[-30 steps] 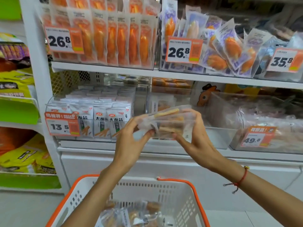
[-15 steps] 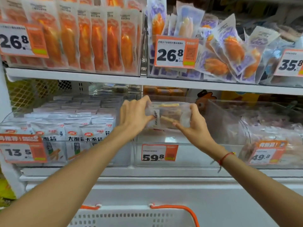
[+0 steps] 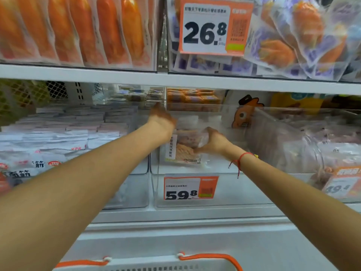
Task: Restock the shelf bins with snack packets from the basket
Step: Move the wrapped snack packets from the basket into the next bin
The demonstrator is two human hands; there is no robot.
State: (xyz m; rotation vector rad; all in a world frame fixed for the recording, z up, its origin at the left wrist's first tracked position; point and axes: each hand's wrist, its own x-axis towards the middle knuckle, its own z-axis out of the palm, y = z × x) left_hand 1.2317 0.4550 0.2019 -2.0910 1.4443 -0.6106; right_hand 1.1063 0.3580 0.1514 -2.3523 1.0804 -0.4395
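Note:
A clear snack packet (image 3: pixel 183 148) with tan pieces inside sits low in the clear middle shelf bin (image 3: pixel 224 192) that carries the 59.8 price tag. My left hand (image 3: pixel 161 119) reaches over the bin's left wall and holds the packet's top left edge. My right hand (image 3: pixel 213 142) grips the packet's right side, fingers curled round it. Both forearms stretch into the bin. The white basket with its orange rim (image 3: pixel 207 258) shows at the bottom edge; what it holds is out of view.
The clear bin at the left (image 3: pixel 58 137) is packed with white packets. At the right, another clear bin (image 3: pixel 304 133) holds bagged snacks. The shelf above (image 3: pixel 175 78) carries orange and purple packets and hangs low over the bins.
Both hands have pushed the packet forward and down into the middle bin. The view has moved closer to the shelf, and the basket has dropped almost out of sight.

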